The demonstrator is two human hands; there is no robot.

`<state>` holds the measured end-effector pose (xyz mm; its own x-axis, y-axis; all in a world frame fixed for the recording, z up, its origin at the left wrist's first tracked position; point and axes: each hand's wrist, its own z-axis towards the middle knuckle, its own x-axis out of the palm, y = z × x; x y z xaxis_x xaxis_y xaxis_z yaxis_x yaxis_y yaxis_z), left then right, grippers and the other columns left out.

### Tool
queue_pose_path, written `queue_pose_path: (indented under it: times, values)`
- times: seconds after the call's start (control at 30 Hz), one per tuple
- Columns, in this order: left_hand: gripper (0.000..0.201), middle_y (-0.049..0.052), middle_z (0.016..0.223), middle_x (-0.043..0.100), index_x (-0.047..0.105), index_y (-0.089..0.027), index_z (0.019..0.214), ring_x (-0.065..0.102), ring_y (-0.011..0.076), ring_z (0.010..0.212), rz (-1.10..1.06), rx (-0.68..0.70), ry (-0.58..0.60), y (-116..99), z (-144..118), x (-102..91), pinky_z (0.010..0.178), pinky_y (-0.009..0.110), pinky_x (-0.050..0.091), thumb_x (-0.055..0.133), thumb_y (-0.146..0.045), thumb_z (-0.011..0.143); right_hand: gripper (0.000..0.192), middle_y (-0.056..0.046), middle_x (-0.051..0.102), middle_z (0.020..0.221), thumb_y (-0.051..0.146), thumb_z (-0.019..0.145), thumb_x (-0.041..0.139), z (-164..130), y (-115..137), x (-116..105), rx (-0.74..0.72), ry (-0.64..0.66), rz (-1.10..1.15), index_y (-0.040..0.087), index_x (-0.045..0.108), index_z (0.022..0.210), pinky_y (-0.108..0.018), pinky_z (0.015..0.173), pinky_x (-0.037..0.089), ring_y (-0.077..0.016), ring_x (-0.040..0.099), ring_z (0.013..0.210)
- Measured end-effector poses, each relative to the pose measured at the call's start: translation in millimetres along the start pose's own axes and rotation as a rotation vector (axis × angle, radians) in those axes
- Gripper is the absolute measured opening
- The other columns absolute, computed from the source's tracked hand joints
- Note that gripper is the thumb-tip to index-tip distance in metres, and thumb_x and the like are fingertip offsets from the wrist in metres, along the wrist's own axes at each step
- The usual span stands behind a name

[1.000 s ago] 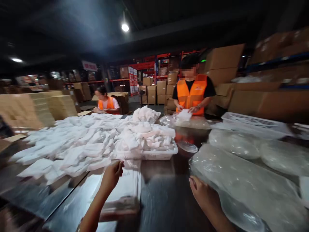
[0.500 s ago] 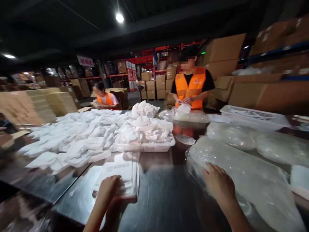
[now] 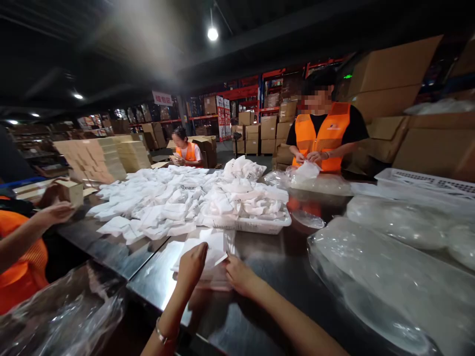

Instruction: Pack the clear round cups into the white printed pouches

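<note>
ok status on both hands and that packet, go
Left hand and right hand both on the white packet, flat on the steel table. Tray of packets just beyond, apart. Nothing in the way.

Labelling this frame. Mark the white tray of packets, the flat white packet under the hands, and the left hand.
White tray (image 3: pixel 260 226), head view, on its front wall.
Flat white packet (image 3: pixel 215 244), head view, on its upper face.
Left hand (image 3: pixel 193 264), head view, on its back.
</note>
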<state>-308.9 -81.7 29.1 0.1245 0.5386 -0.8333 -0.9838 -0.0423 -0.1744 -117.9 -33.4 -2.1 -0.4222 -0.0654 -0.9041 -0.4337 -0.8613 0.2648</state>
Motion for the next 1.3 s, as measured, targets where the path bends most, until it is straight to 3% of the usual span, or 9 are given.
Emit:
queue_pose_path:
  times: [0.13,0.27,0.47,0.6,0.73,0.9,1.07,1.23,1.3]
  values:
    - [0.033,0.013,0.089,0.073,0.064,-0.014,0.104,0.069,0.0207,0.075,-0.007,-0.096,-0.202,14,11,-19.6,0.063,0.026,0.044,0.032,-0.019,0.095,0.043,-0.015,0.052,0.136,0.024,0.083,0.062,29,13,29,0.028,-0.015,-0.005,0.015,0.058,0.125,-0.051,0.108,0.036,-0.0340,0.046,0.127]
    - [0.032,0.014,0.093,0.073,0.064,-0.014,0.102,0.070,0.0214,0.077,-0.071,-0.166,-0.479,23,23,-44.4,0.066,0.026,0.045,0.036,-0.028,0.095,0.036,-0.013,0.061,0.119,0.029,0.082,0.064,32,16,42,0.107,-0.118,0.016,0.015,0.059,0.115,-0.044,0.104,0.041,-0.0302,0.054,0.114]
    - [0.030,0.014,0.097,0.074,0.066,-0.014,0.104,0.070,0.0225,0.073,-0.079,-0.121,-0.238,18,29,-27.0,0.062,0.027,0.045,0.040,-0.023,0.093,0.043,-0.018,0.051,0.123,0.025,0.082,0.061,53,2,-2,0.414,-0.503,0.028,0.014,0.050,0.122,-0.052,0.101,0.038,-0.0330,0.045,0.118]
    - [0.031,0.014,0.098,0.073,0.066,-0.016,0.105,0.070,0.0217,0.077,-0.110,-0.077,-0.169,18,17,1.8,0.065,0.026,0.047,0.038,-0.021,0.093,0.033,-0.004,0.059,0.121,0.021,0.074,0.070,59,0,-16,0.132,-0.292,0.074,0.026,0.065,0.106,-0.045,0.106,0.033,-0.0254,0.048,0.119]
    - [0.031,0.012,0.090,0.074,0.064,-0.016,0.104,0.070,0.0220,0.076,-0.118,-0.140,-0.176,25,14,7.4,0.063,0.026,0.045,0.037,-0.020,0.091,0.016,0.002,0.070,0.087,0.014,0.084,0.058,51,-1,-1,0.019,-0.095,0.068,0.025,0.070,0.082,-0.042,0.109,0.030,-0.0187,0.060,0.103]
    - [0.031,0.015,0.087,0.073,0.063,-0.012,0.106,0.067,0.0218,0.065,-0.103,-0.310,-0.419,40,30,-16.4,0.055,0.026,0.037,0.038,-0.026,0.094,0.018,-0.006,0.068,0.100,0.011,0.083,0.056,46,1,12,0.148,-0.174,0.035,0.018,0.067,0.095,-0.038,0.095,0.044,-0.0233,0.060,0.099]
    - [0.031,0.013,0.084,0.073,0.064,-0.013,0.104,0.067,0.0216,0.065,-0.145,-0.252,-0.374,35,36,-15.7,0.053,0.025,0.034,0.038,-0.026,0.093,0.061,-0.011,0.051,0.134,0.019,0.073,0.073,68,12,2,0.265,-0.321,0.079,0.018,0.053,0.130,-0.041,0.108,0.034,-0.0280,0.043,0.126]
    - [0.030,0.013,0.087,0.073,0.064,-0.015,0.100,0.066,0.0205,0.064,-0.177,-0.248,-0.383,28,32,-3.0,0.053,0.025,0.035,0.038,-0.027,0.092,0.012,-0.005,0.064,0.113,0.025,0.083,0.067,80,17,5,0.179,-0.173,0.072,0.024,0.071,0.094,-0.045,0.101,0.035,-0.0263,0.050,0.114]
    - [0.031,0.011,0.081,0.072,0.062,-0.014,0.101,0.064,0.0191,0.060,-0.170,-0.318,-0.424,33,33,-9.3,0.052,0.025,0.035,0.035,-0.028,0.092,0.014,-0.003,0.070,0.096,0.014,0.083,0.061,77,14,14,0.106,-0.101,0.075,0.022,0.072,0.080,-0.046,0.103,0.032,-0.0237,0.054,0.110]
